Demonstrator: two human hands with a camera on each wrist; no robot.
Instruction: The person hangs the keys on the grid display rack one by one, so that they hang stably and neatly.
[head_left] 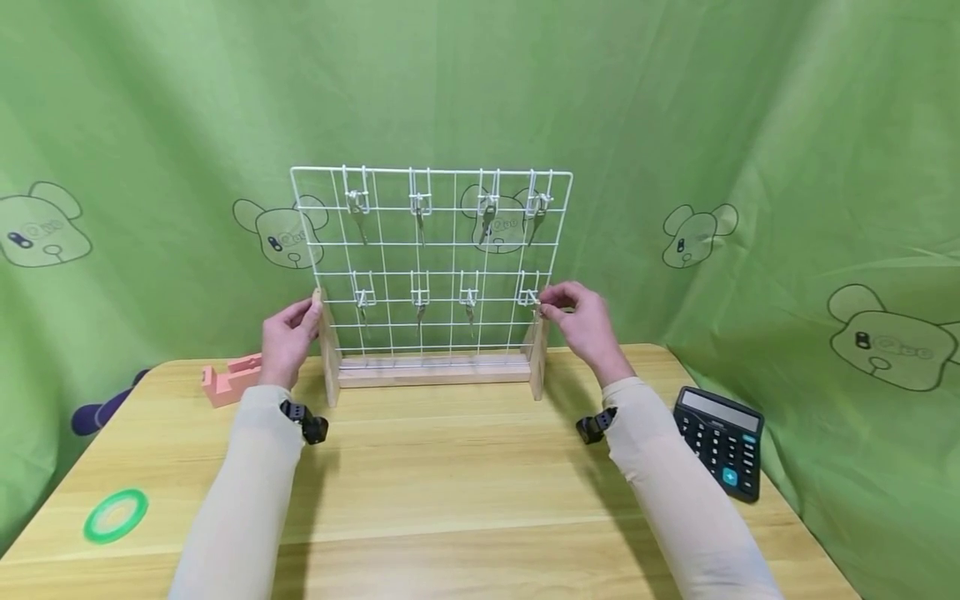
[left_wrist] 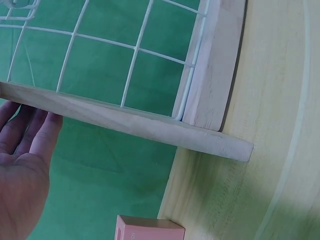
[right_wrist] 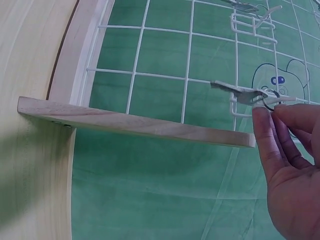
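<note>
A white wire grid rack (head_left: 454, 243) stands upright in a wooden base (head_left: 435, 372). Keys (head_left: 421, 312) hang in two rows from white hooks (head_left: 468, 296) on it. My left hand (head_left: 288, 337) grips the top of the left wooden post (head_left: 330, 354); its fingers reach behind the wood in the left wrist view. At the lower right hook, my right hand (head_left: 583, 321) pinches the ring of a key (right_wrist: 240, 93) between thumb and fingertips. That ring is at the hook's prong; whether it is fully on cannot be told. The right wooden post (right_wrist: 135, 122) is just beside this hand.
A pink tape dispenser (head_left: 231, 380) lies left of the rack. A green tape roll (head_left: 116, 516) is at the front left of the table (head_left: 450, 500). On the right lies a black calculator (head_left: 720, 442). Green curtain (head_left: 480, 83) hangs behind, and something purple (head_left: 105, 412) shows past the left edge.
</note>
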